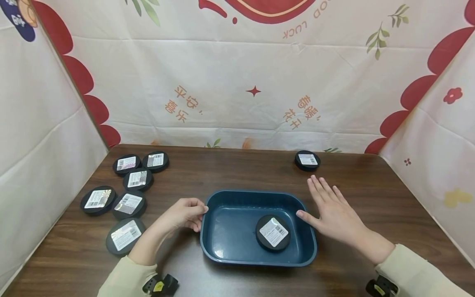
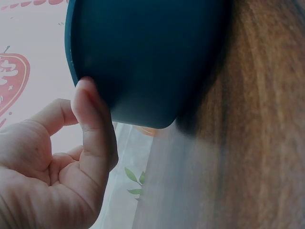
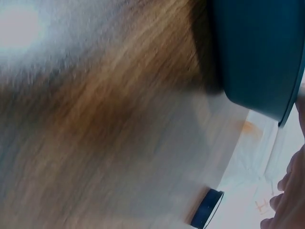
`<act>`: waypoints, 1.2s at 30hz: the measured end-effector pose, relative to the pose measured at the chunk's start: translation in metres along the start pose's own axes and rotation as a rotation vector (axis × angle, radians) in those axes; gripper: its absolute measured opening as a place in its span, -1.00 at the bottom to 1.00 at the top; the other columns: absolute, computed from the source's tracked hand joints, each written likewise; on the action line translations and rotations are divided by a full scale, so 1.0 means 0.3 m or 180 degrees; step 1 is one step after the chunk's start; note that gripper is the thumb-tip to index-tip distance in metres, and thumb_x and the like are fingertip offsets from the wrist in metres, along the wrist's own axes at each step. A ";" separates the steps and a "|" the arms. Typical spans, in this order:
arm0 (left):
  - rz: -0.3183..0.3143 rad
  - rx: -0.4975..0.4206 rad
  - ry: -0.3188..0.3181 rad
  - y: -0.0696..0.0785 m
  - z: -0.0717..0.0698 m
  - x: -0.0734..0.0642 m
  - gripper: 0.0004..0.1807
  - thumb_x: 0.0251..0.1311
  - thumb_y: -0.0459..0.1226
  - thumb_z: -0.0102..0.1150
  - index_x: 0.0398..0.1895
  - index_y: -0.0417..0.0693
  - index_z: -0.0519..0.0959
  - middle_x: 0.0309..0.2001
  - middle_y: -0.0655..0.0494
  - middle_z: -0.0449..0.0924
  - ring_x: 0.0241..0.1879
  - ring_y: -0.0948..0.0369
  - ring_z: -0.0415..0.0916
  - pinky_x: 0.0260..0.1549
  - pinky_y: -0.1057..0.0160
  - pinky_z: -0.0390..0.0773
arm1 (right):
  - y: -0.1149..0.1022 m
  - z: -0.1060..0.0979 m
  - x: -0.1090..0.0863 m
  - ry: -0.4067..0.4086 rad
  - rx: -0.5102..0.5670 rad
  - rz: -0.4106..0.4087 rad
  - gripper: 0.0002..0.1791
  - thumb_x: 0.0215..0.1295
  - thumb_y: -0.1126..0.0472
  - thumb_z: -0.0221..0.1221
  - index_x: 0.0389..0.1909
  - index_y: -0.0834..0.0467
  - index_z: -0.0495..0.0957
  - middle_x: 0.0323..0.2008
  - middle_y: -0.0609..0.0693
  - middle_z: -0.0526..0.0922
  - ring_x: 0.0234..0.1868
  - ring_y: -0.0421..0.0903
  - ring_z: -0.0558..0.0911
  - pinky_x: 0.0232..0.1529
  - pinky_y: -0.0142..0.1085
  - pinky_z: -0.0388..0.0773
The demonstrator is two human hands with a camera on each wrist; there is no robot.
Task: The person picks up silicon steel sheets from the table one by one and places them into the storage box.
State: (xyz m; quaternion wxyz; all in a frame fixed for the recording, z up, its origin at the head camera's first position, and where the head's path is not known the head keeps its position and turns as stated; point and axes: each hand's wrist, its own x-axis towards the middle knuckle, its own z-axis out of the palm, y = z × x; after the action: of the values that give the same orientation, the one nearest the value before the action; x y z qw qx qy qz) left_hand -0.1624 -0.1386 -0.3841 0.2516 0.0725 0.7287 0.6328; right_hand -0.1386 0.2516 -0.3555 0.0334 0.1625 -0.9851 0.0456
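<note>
A dark blue rectangular tray (image 1: pixel 230 231) stands on the table with one round black tin (image 1: pixel 273 233) inside it, label up, right of the middle. At the tray's left rim, my left hand (image 1: pixel 185 216) pinches the edge between thumb and curled fingers; the left wrist view shows the thumb (image 2: pixel 88 102) against the rim. My right hand (image 1: pixel 334 214) is spread flat with straight fingers beside the tray's right end. Its thumb lies over or close to the rim; contact cannot be told. Beyond its fingertips sits another black tin (image 1: pixel 307 161), also visible in the right wrist view.
Several more black tins with white barcode labels lie on the left of the brown wooden table (image 1: pixel 230 167), among them one tin (image 1: pixel 125 236) close to the left forearm. A printed white cloth (image 1: pixel 222 74) hangs behind the table and along both sides.
</note>
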 end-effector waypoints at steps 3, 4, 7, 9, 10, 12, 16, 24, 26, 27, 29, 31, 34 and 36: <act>0.0012 -0.0002 -0.0009 0.003 0.000 -0.001 -0.79 0.20 -0.30 0.06 -0.31 -0.36 0.46 -0.60 0.07 0.46 -0.66 0.28 0.46 -0.60 0.38 0.54 | 0.011 -0.004 0.004 -0.0004 -0.0023 0.0023 0.02 0.22 -0.40 -0.09 0.45 0.23 -0.13 0.43 0.23 -0.06 0.43 0.18 -0.13 0.35 0.13 -0.25; 0.0013 -0.0002 -0.0013 0.003 -0.001 -0.002 -0.79 0.21 -0.30 0.06 -0.30 -0.36 0.46 -0.59 0.07 0.46 -0.66 0.28 0.46 -0.60 0.37 0.54 | 0.015 -0.005 0.006 -0.0002 -0.0034 0.0030 0.01 0.22 -0.40 -0.09 0.45 0.21 -0.13 0.43 0.22 -0.06 0.43 0.18 -0.14 0.34 0.14 -0.24; 0.0017 0.0000 -0.0010 0.001 -0.001 -0.001 -0.79 0.20 -0.30 0.06 -0.31 -0.35 0.47 -0.59 0.07 0.45 -0.66 0.28 0.46 -0.59 0.37 0.54 | 0.027 -0.002 0.009 0.0005 -0.0043 0.0061 -0.02 0.23 -0.39 -0.09 0.46 0.15 -0.14 0.43 0.21 -0.06 0.43 0.18 -0.15 0.34 0.15 -0.26; 0.0005 0.0004 0.0005 -0.001 0.000 0.001 -0.80 0.19 -0.30 0.06 -0.32 -0.34 0.47 -0.59 0.06 0.45 -0.66 0.28 0.46 -0.59 0.37 0.54 | 0.036 0.001 0.011 0.0012 -0.0039 0.0079 -0.04 0.24 -0.38 -0.10 0.47 0.11 -0.15 0.43 0.20 -0.05 0.43 0.18 -0.16 0.34 0.15 -0.27; 0.0002 0.0003 0.0006 -0.002 0.001 0.000 -0.80 0.19 -0.30 0.06 -0.32 -0.34 0.47 -0.59 0.06 0.46 -0.66 0.28 0.46 -0.59 0.37 0.54 | 0.041 0.004 0.012 0.0032 -0.0040 0.0089 -0.05 0.25 -0.37 -0.09 0.47 0.09 -0.14 0.43 0.19 -0.04 0.43 0.18 -0.15 0.33 0.16 -0.26; -0.0001 0.0008 0.0009 -0.002 0.001 0.002 -0.79 0.19 -0.30 0.06 -0.32 -0.35 0.47 -0.59 0.06 0.46 -0.66 0.28 0.46 -0.59 0.37 0.54 | 0.051 0.007 0.015 0.0047 -0.0028 0.0109 -0.07 0.26 -0.36 -0.09 0.47 0.08 -0.13 0.43 0.18 -0.04 0.44 0.18 -0.16 0.33 0.17 -0.26; 0.0014 0.0007 -0.0003 0.000 0.001 0.001 -0.79 0.19 -0.30 0.06 -0.31 -0.37 0.47 -0.60 0.07 0.46 -0.67 0.28 0.46 -0.60 0.37 0.54 | 0.068 0.010 0.021 0.0073 -0.0030 0.0140 -0.07 0.26 -0.35 -0.10 0.47 0.09 -0.13 0.43 0.19 -0.05 0.43 0.20 -0.16 0.31 0.20 -0.24; 0.0009 -0.0046 -0.0012 -0.006 0.000 0.000 -0.78 0.19 -0.31 0.06 -0.31 -0.38 0.46 -0.61 0.07 0.46 -0.67 0.29 0.46 -0.60 0.38 0.54 | 0.094 0.022 0.032 0.0055 0.0001 0.0191 -0.09 0.29 -0.34 -0.13 0.47 0.12 -0.14 0.44 0.22 -0.09 0.42 0.23 -0.16 0.29 0.23 -0.24; -0.0004 -0.0039 -0.0004 -0.007 -0.001 0.000 -0.78 0.19 -0.31 0.06 -0.30 -0.39 0.46 -0.60 0.07 0.46 -0.67 0.29 0.46 -0.60 0.37 0.54 | 0.099 0.025 0.035 0.0048 0.0009 0.0200 -0.09 0.29 -0.34 -0.13 0.46 0.13 -0.14 0.43 0.22 -0.10 0.42 0.23 -0.16 0.29 0.24 -0.23; -0.0010 -0.0034 0.0004 -0.007 -0.001 0.000 -0.78 0.19 -0.31 0.06 -0.30 -0.39 0.46 -0.60 0.07 0.46 -0.67 0.28 0.46 -0.60 0.37 0.54 | 0.102 0.027 0.037 0.0050 0.0012 0.0202 -0.09 0.29 -0.34 -0.13 0.46 0.13 -0.14 0.43 0.23 -0.09 0.42 0.23 -0.16 0.29 0.24 -0.23; -0.0021 -0.0012 0.0018 -0.006 -0.001 0.001 -0.77 0.19 -0.31 0.06 -0.29 -0.39 0.46 -0.60 0.06 0.46 -0.67 0.28 0.46 -0.59 0.37 0.54 | 0.107 0.031 0.040 0.0049 0.0013 0.0200 -0.08 0.29 -0.34 -0.13 0.46 0.15 -0.12 0.43 0.25 -0.09 0.42 0.24 -0.16 0.29 0.23 -0.24; -0.0027 0.0007 0.0036 -0.003 0.000 0.000 -0.76 0.19 -0.30 0.06 -0.29 -0.40 0.47 -0.60 0.06 0.46 -0.67 0.27 0.46 -0.59 0.36 0.55 | 0.114 0.034 0.044 0.0052 0.0023 0.0201 -0.08 0.30 -0.34 -0.13 0.46 0.17 -0.13 0.42 0.26 -0.09 0.42 0.25 -0.16 0.30 0.23 -0.25; -0.0016 0.0021 0.0035 -0.001 0.002 0.000 -0.76 0.20 -0.30 0.06 -0.28 -0.40 0.46 -0.60 0.06 0.46 -0.67 0.28 0.46 -0.59 0.36 0.54 | 0.127 0.039 0.050 0.0055 0.0034 0.0216 -0.07 0.29 -0.34 -0.13 0.46 0.16 -0.15 0.42 0.28 -0.10 0.42 0.25 -0.19 0.30 0.23 -0.30; 0.0000 0.0007 0.0022 0.000 0.005 0.000 -0.76 0.20 -0.30 0.06 -0.29 -0.40 0.46 -0.60 0.06 0.45 -0.67 0.28 0.46 -0.60 0.37 0.54 | 0.139 0.041 0.054 0.0046 0.0037 0.0243 -0.05 0.27 -0.36 -0.13 0.46 0.14 -0.17 0.42 0.28 -0.10 0.42 0.26 -0.20 0.29 0.24 -0.31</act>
State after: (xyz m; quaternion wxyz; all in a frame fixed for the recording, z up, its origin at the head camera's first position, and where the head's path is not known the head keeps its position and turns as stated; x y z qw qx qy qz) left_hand -0.1616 -0.1374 -0.3843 0.2491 0.0706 0.7302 0.6323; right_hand -0.1680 0.2846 -0.3697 0.0379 0.1246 -0.9900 0.0537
